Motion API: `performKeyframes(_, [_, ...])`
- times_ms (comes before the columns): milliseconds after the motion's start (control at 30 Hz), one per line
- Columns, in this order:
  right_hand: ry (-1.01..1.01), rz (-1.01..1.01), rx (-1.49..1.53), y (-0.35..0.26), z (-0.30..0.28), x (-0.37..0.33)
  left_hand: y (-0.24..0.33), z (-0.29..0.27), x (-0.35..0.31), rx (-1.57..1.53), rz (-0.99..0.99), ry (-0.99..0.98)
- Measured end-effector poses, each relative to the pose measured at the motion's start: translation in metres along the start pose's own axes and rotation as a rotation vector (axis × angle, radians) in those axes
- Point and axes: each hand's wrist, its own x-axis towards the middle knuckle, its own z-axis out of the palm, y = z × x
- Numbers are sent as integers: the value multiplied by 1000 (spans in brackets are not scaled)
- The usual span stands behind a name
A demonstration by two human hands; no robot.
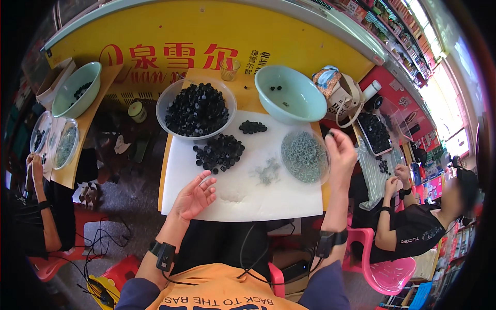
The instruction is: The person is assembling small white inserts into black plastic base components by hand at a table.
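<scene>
My left hand [195,196] is held palm up over the front left of the white board [289,201], its fingers loosely apart and nothing in them. Just beyond it lies a loose pile of small black caps [219,153]. On the right, my right hand [341,155] is raised beside a round clear tray [326,173] of small grey-green wiry pieces [304,155]. Its thumb and fingertips pinch a small black piece [329,134], too small to make out fully. A smaller cluster of black parts [252,127] rests farther back, and some thin wiry pieces [267,171] lie scattered mid-board.
A clear bowl [161,116] heaped with black caps stands at the back left. Behind the board are a pale green basin [263,82] with a few black pieces and a drinking glass [229,70]. People work at tables on both sides; a pink chair [385,266] stands right.
</scene>
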Motion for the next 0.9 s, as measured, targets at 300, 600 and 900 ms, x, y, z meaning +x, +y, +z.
performKeyframes(300, [-139,-193,-363,23,77,65,-2,-4,0,51,18,12])
performKeyframes(600, [-469,-216,-379,101,151,6,-3,6,2,71,-26,-13])
performKeyframes(900, [-448,-251,-516,122,186,-6,-1,8,2,76,-62,-29])
